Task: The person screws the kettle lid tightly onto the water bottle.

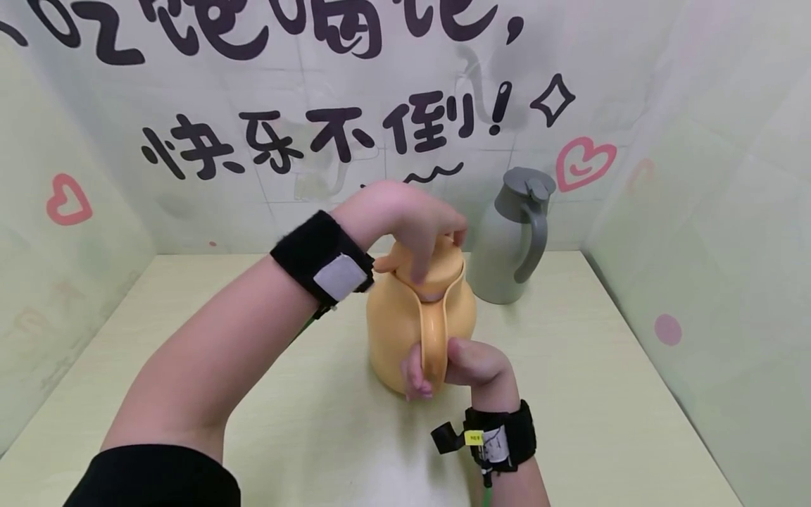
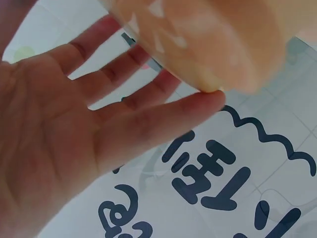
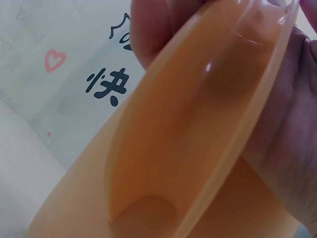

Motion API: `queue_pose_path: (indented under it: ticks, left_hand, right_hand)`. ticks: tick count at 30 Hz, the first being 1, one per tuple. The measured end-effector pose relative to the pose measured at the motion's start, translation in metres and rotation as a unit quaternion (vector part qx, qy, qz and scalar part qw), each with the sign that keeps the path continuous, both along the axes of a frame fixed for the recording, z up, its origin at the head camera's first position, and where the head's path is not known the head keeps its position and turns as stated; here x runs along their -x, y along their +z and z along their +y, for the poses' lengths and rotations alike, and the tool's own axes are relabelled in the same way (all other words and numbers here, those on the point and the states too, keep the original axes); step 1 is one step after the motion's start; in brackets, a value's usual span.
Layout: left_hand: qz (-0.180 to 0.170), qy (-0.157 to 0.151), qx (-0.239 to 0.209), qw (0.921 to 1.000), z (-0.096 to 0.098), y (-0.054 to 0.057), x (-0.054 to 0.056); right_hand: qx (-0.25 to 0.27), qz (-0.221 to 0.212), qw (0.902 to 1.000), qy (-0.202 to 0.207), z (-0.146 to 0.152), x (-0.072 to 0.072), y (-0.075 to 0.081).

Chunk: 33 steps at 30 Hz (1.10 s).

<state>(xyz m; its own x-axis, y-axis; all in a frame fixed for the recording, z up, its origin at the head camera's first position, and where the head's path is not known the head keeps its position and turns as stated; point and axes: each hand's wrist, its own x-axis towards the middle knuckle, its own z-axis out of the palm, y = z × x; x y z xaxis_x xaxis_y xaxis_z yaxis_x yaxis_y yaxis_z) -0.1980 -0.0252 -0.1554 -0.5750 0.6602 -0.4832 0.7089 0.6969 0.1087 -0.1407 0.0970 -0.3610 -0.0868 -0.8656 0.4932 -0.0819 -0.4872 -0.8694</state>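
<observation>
An orange-yellow vacuum jug (image 1: 389,331) stands upright on the table, its handle (image 1: 434,338) facing me. From above, my left hand (image 1: 402,215) holds the jug's lid (image 1: 445,266), with fingers spread around its edge. The left wrist view shows those fingertips touching the rim of the blurred lid (image 2: 213,44). Lower down, my right hand (image 1: 480,362) grips the handle, and its fingers come through to the left side. Close up in the right wrist view, the hollow inner face of the handle (image 3: 168,139) covers part of that hand.
Just behind and right of the jug stands a grey vacuum jug (image 1: 497,246) with a darker lid and handle. The pale wooden table (image 1: 304,422) meets a printed back wall (image 1: 253,225). Side walls (image 1: 709,282) flank it left and right.
</observation>
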Motion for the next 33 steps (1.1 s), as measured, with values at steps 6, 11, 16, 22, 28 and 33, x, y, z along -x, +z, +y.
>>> queue_pose_path:
  ticks: [6,11,16,22,28,33]
  left_hand:
    - [-0.025,-0.019,-0.016,0.9994,-0.004,-0.003,0.004]
    - [-0.023,-0.030,-0.024,0.9990,-0.008,-0.004,0.004]
    - [-0.053,-0.022,-0.041,0.9975,-0.012,-0.003,0.004]
    - [-0.017,-0.017,-0.096,0.9951,-0.012,0.005,0.002]
    - [0.043,0.082,-0.101,0.9906,-0.001,0.011,-0.011]
    - [0.076,0.107,-0.086,0.9876,0.006,0.010,-0.020]
  right_hand:
    - [0.002,0.003,1.0000,-0.002,0.000,0.000,-0.001]
    - [-0.002,0.004,1.0000,-0.003,0.000,-0.001,0.001]
    - [-0.001,-0.002,1.0000,0.000,0.000,-0.001,0.000]
    - [0.001,-0.004,1.0000,0.004,-0.001,-0.001,0.000]
    - [-0.007,0.001,1.0000,-0.003,0.001,-0.001,0.002]
    - [-0.009,-0.004,0.9999,-0.007,0.002,0.000,0.001]
